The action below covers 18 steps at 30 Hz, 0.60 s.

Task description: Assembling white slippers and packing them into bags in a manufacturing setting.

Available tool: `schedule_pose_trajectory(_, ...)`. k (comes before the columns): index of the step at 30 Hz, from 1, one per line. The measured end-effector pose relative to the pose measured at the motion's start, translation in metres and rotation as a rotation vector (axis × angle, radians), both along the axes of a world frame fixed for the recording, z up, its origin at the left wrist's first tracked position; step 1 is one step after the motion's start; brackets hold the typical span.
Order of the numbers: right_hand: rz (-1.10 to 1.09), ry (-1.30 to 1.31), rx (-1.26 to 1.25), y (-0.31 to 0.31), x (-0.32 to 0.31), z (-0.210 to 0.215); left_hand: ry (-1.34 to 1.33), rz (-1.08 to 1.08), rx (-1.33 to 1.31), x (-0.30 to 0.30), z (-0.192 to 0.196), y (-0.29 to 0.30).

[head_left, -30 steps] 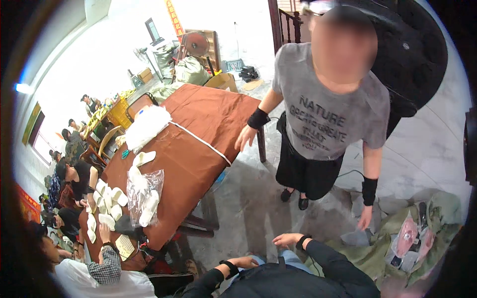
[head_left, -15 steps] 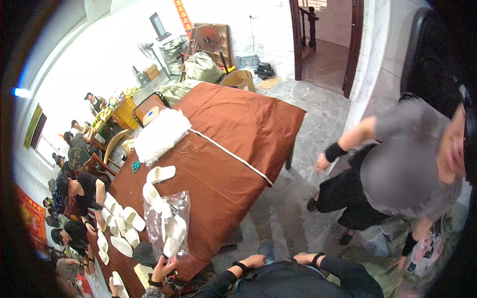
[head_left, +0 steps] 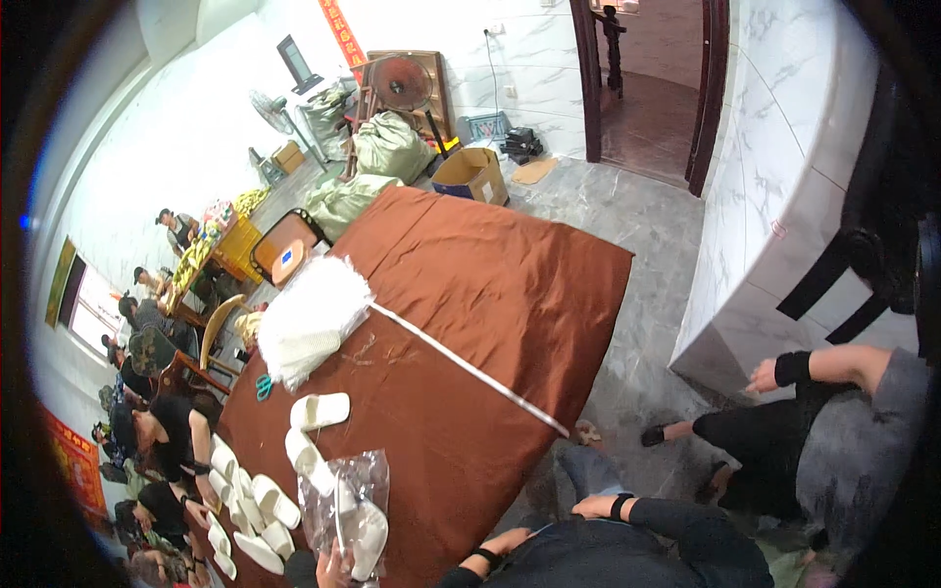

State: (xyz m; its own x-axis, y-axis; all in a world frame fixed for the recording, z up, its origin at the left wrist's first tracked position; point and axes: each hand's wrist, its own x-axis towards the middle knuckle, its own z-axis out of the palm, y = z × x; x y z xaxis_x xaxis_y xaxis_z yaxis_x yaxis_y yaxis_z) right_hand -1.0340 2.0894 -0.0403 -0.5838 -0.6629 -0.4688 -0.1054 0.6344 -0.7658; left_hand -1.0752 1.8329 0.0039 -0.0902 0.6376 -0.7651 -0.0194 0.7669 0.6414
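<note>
My left hand (head_left: 509, 541) lies flat against my lap, just off the brown-covered table's near edge, with a black band at the wrist. My right hand (head_left: 593, 506) rests likewise on my leg beside the jeans-clad knee, also banded in black. Neither hand shows anything in its grasp; the fingers are small and partly hidden. On the brown tablecloth (head_left: 470, 333), nearest my left side, a clear plastic bag (head_left: 375, 480) lies around white slippers (head_left: 369, 544). Another person's hand (head_left: 334, 566) touches the bag's lower end.
Several loose white slippers (head_left: 274, 502) lie at the table's left, where co-workers lean in. Green scissors (head_left: 264, 387) and a stack of white plastic bags (head_left: 309, 318) are farther back. A person in grey (head_left: 858, 441) is close on the right. A cardboard box (head_left: 470, 178) stands beyond the table.
The view has shifted, so table and slippers sit lower. The person in grey has moved lower on the right. A co-worker's hand has moved onto the slipper bag. My hands stay at my lap.
</note>
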Motion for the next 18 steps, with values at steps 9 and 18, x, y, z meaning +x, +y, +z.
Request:
schedule_pose_trajectory(9, 0.141, -0.629, -0.203, 0.062, -0.091, -0.063, -0.060, 0.061, 0.030, -0.093, -0.030, 0.060)
schedule_pose_trajectory(18, 0.588, 0.217, 0.430, 0.388, -0.132, 0.055, -0.262, 0.340, 0.022, -0.076, -0.016, 0.067)
